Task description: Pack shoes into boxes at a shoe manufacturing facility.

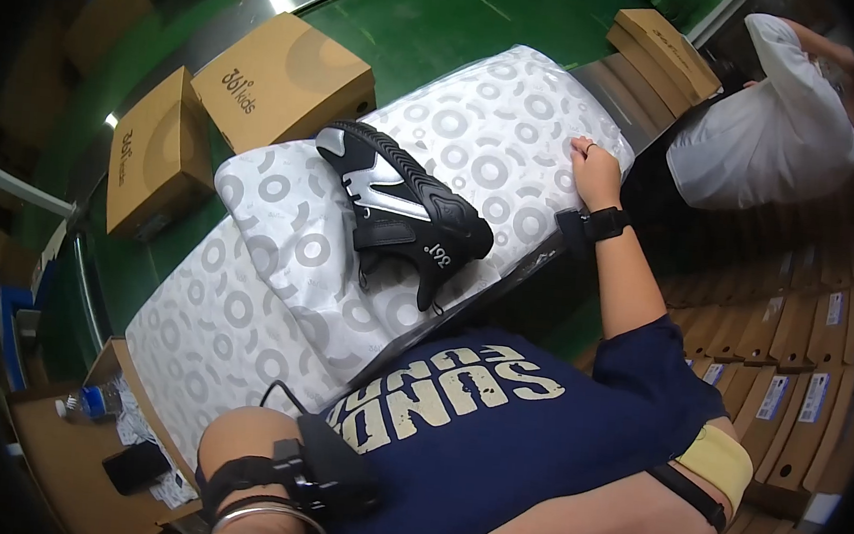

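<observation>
A black sports shoe with silver-white side panels and a ridged black sole (406, 210) lies on its side at the centre of the frame, on overlapping sheets of white paper printed with grey rings (298, 247); the right hand (595, 170), its fingers loosely curled, is at the sheets' edge right of upper centre, well apart from the shoe, and whether it pinches the paper I cannot tell; the left arm (259, 490) shows at lower left, but no fingers of the left hand do, so its grip is unknown; the step in hand looks like placing or steadying the paper under the shoe, and any next move on the shoe would call for bringing a hand to the centre; two closed brown cardboard boxes stand at upper left, a broad one (281, 85) and a narrower-looking one (160, 156), contents hidden; a topless brown carton (57, 439) at lower left holds a clear plastic bottle with a blue label (95, 404), crumpled white paper scraps (134, 423) and a flat black object (135, 467).
</observation>
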`<action>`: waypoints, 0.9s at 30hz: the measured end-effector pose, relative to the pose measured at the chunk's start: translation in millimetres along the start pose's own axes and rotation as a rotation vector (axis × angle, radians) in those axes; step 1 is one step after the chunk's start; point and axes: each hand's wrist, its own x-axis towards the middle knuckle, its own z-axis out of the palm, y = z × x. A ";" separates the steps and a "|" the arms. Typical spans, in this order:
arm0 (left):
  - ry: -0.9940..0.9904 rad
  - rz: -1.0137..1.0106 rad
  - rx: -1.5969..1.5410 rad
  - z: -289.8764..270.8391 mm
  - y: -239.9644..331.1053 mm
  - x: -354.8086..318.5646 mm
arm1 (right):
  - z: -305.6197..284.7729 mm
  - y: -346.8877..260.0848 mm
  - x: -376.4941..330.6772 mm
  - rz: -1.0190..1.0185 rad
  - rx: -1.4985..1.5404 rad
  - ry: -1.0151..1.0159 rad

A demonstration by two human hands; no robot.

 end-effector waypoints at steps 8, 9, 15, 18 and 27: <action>0.141 0.112 0.162 11.8 2.8 -6.2 | -23.5 -23.0 5.0 -0.043 -0.046 -0.143; 0.139 0.125 0.040 12.1 0.5 -6.5 | -27.5 -32.5 3.5 -0.042 -0.045 -0.142; 0.074 0.178 -0.209 5.2 -15.9 -9.4 | -107.3 -202.1 -36.3 -1.015 0.148 0.174; -0.046 -0.047 -0.155 -7.3 -16.6 -3.9 | -119.1 -234.7 -76.0 -1.359 0.285 -0.056; 0.205 -0.841 1.231 -248.5 -104.8 -16.6 | -41.7 -221.4 85.9 -0.558 1.086 -0.306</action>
